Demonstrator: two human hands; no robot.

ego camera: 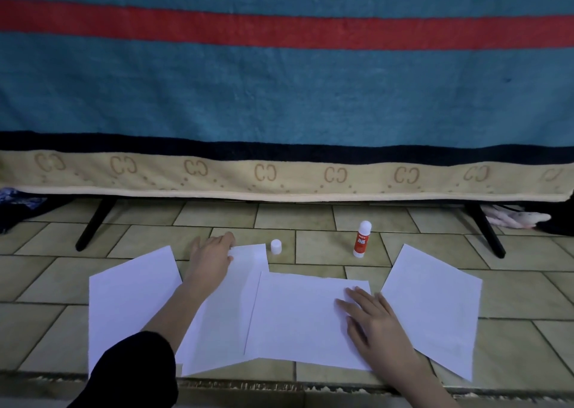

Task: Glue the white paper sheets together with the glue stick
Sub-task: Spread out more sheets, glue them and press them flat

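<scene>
Left hand (211, 257): reaches far over the sheets, fingers spread and flat, resting at the far-left corner of a white paper sheet (226, 311); it grips nothing. A black sleeve (136, 373) covers the forearm. Right hand (372, 317): palm down, fingers straight and slightly fanned, pressing on the near-right part of a second white paper sheet (298, 317); nothing held.

Sheets counted: four. The pressed sheet lies long axis left-right and overlaps the right edge of the sheet under the left hand, whose long axis runs near-far, tilted slightly. A third white sheet (124, 308) lies to the left, partly under the left forearm. A fourth white sheet (435, 308) lies apart on the right, rotated so one corner points far.

Glue stick: one, red-and-white plastic tube (362, 239), standing upright on the beige tiled floor (310, 218), beyond the gap between the pressed sheet and the right sheet, touching neither. One small white cap (275, 246) stands separately, just right of the far corner at the left hand.

Beyond: a teal blanket with a red stripe (279, 97), hanging over black legs (93, 227).
</scene>
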